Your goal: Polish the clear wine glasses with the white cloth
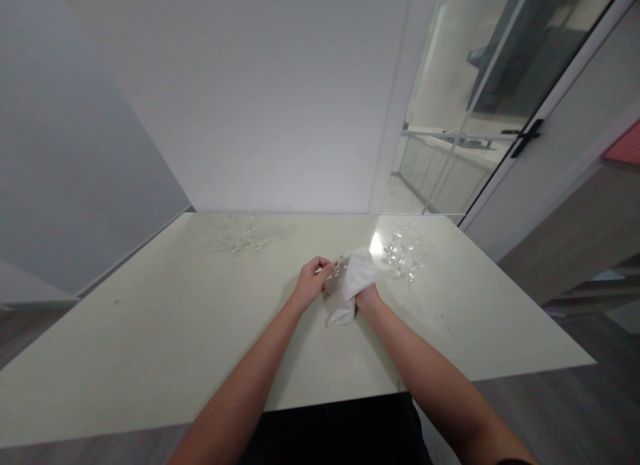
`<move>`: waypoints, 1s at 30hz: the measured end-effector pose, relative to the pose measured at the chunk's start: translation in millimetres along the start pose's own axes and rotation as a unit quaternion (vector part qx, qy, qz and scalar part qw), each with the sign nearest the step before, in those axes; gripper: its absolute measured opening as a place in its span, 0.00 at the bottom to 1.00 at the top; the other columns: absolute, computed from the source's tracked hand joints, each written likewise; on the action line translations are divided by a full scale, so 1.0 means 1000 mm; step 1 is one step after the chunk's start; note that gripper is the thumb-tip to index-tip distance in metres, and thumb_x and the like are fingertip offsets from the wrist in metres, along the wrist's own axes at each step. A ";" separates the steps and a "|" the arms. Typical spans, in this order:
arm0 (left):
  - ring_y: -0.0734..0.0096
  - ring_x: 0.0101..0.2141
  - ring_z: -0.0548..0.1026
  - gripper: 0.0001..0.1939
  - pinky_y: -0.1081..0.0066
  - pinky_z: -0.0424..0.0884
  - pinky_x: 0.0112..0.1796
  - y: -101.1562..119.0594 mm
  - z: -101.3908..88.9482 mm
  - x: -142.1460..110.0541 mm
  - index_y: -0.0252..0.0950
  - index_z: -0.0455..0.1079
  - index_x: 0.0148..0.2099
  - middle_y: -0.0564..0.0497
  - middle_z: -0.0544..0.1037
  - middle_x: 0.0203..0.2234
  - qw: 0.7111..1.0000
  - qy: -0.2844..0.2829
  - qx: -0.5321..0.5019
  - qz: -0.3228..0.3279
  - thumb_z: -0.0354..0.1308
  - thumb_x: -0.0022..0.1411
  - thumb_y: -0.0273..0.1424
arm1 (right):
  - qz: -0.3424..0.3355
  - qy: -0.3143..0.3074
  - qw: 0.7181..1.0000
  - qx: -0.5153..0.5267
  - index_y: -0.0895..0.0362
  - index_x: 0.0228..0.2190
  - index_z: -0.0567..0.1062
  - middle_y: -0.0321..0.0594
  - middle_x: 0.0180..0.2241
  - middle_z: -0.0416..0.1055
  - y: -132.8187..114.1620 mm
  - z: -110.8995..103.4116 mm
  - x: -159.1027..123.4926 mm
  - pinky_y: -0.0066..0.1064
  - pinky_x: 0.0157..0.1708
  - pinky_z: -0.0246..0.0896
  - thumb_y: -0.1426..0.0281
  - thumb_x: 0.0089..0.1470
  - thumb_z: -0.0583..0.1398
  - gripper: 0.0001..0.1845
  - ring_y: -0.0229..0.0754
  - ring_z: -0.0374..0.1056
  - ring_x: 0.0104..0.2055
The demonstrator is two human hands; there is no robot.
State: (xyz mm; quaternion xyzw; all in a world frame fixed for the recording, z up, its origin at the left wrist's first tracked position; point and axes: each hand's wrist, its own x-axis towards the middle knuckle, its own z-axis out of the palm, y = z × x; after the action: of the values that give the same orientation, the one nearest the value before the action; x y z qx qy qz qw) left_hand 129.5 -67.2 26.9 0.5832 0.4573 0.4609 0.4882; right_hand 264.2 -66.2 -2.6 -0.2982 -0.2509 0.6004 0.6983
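Observation:
My left hand [311, 282] grips a small clear drinking glass [337, 271] by its left side, with thumb and fingers closed on it. A white cloth [361, 270] is wrapped against the glass's right side, and a loose corner hangs down towards the table. My right hand [369, 297] is closed in the cloth, which covers most of its fingers. Both hands are over the middle of the table, close together. The exact shape of the glass is partly hidden by cloth and fingers.
Several clear glasses [403, 255] stand in a group on the right of the pale table [175, 331]. More clear glasses [240, 237] stand at the back left. A white wall [280, 105] borders the far edge; a glass door [450, 105] is at the right.

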 end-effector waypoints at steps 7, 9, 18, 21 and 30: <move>0.80 0.17 0.65 0.14 0.76 0.61 0.20 -0.001 0.002 -0.001 0.36 0.67 0.36 0.55 0.72 0.25 0.999 -0.009 0.031 0.018 0.57 0.57 0.42 | 0.018 0.034 0.999 0.010 0.55 0.25 0.73 0.35 0.25 0.74 0.003 -0.006 0.003 0.29 0.31 0.71 0.64 0.53 0.57 0.09 0.37 0.71 0.27; 0.79 0.22 0.68 0.15 0.75 0.65 0.24 -0.001 0.004 -0.004 0.36 0.67 0.40 0.52 0.74 0.33 0.993 -0.002 0.078 0.086 0.60 0.56 0.40 | 0.007 0.054 0.998 0.008 0.54 0.27 0.73 0.34 0.26 0.75 0.003 -0.010 0.006 0.30 0.32 0.71 0.64 0.53 0.58 0.08 0.37 0.72 0.28; 0.75 0.27 0.69 0.12 0.73 0.67 0.32 -0.008 0.006 -0.004 0.36 0.68 0.42 0.51 0.74 0.36 0.975 -0.057 0.149 0.152 0.58 0.56 0.34 | 0.001 0.075 0.997 0.024 0.55 0.28 0.74 0.35 0.27 0.76 -0.010 -0.010 0.006 0.32 0.34 0.71 0.68 0.54 0.55 0.08 0.39 0.72 0.30; 0.76 0.25 0.68 0.13 0.75 0.64 0.27 -0.008 0.005 -0.002 0.35 0.68 0.41 0.51 0.73 0.34 0.990 -0.085 0.065 0.090 0.59 0.56 0.37 | 0.003 0.049 0.998 0.034 0.56 0.29 0.74 0.35 0.27 0.76 -0.013 -0.004 0.001 0.31 0.33 0.70 0.68 0.55 0.56 0.09 0.38 0.72 0.30; 0.76 0.26 0.69 0.13 0.74 0.65 0.29 -0.004 0.007 -0.004 0.36 0.69 0.37 0.53 0.74 0.29 0.993 -0.039 0.072 0.085 0.62 0.52 0.38 | -0.020 0.074 0.996 0.048 0.55 0.27 0.74 0.33 0.25 0.75 -0.014 -0.001 0.002 0.29 0.32 0.71 0.69 0.49 0.60 0.03 0.37 0.73 0.28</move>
State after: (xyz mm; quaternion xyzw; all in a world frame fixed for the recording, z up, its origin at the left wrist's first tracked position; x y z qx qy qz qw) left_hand 135.8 -72.3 22.0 0.6708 0.4190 0.4437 0.4215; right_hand 274.7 -65.4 7.1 -0.3030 -0.1751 0.5742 0.7402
